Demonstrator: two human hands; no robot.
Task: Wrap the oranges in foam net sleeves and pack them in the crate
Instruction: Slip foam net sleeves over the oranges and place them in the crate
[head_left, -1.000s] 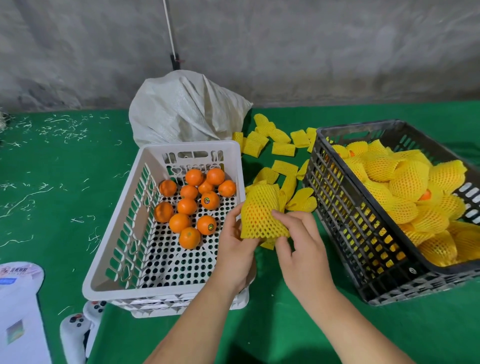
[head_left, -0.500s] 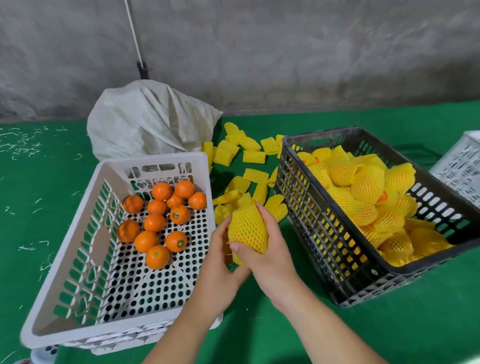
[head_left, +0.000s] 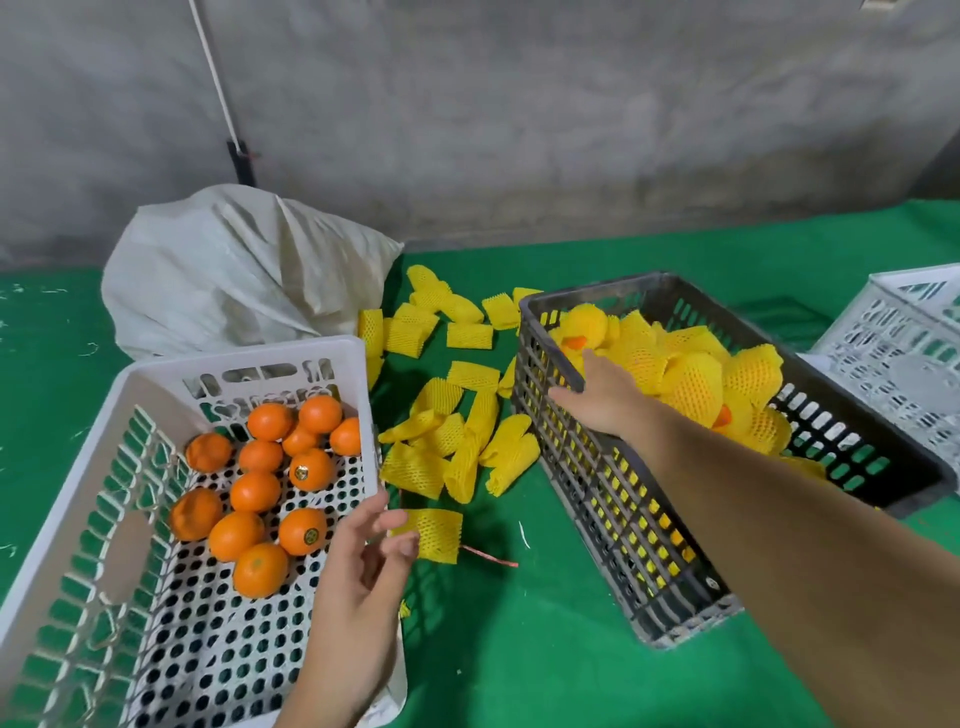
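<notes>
Sleeve (head_left: 434, 532), near tabletop: soft, light foam; pinch an edge. Left hand (head_left: 358, 566) grip apart beside it; right hand (head_left: 605, 392) grip apart over crate (head_left: 597, 499).

Open green desk (head_left: 519, 649) between the white crate (head_left: 366, 395) and the black crate (head_left: 602, 499), nearer than both grips. Single flat sleeve (head_left: 434, 531) just beyond the left grip (head_left: 363, 566), touching its fingertips. Loose sleeve pile (head_left: 457, 447) blocking the far end of the gap. Wrapped oranges (head_left: 696, 382) heaped just beyond the right grip (head_left: 602, 397); black wall directly beneath it.
</notes>
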